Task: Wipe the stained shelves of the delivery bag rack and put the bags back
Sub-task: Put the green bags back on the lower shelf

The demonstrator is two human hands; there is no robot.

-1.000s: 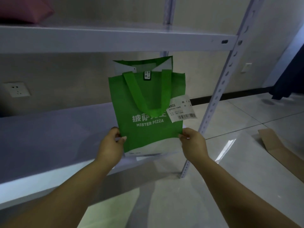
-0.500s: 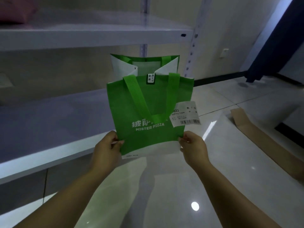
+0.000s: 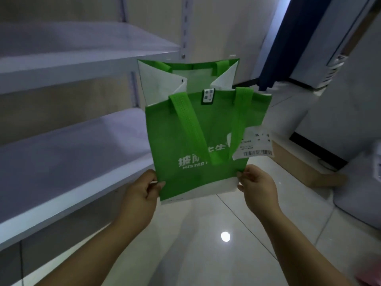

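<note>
Rack (image 3: 186, 38): a pale metal frame is seen at the left, with an upper shelf (image 3: 82, 65) and a lower shelf (image 3: 68, 157) running back toward the wall.

Floor (image 3: 206, 254): glossy pale tiles are seen below the arms, and a flat piece of cardboard (image 3: 294, 162) lies on them at the right.

Green bag (image 3: 185, 141): it is held upright in the air, just beside the front corner of the lower shelf and over the floor, touching neither. Its mouth is open and its handles are draped down the front.

Left hand (image 3: 140, 195): the bag's lower left edge is pinched between the thumb and curled fingers.

Right hand (image 3: 257, 188): the lower right edge is pinched in the same manner.

Receipt (image 3: 255, 145): a white slip with a barcode is attached at the bag's right side.

Done so far: no stain can be made out on the shelf surfaces in this dim light, so the wiping may be judged finished. That cannot be confirmed, and no cloth is in view.

Left to do: the one bag in view is off the rack. Whether it is being taken off or brought back cannot be told, but it remains to be set on a shelf.
</note>
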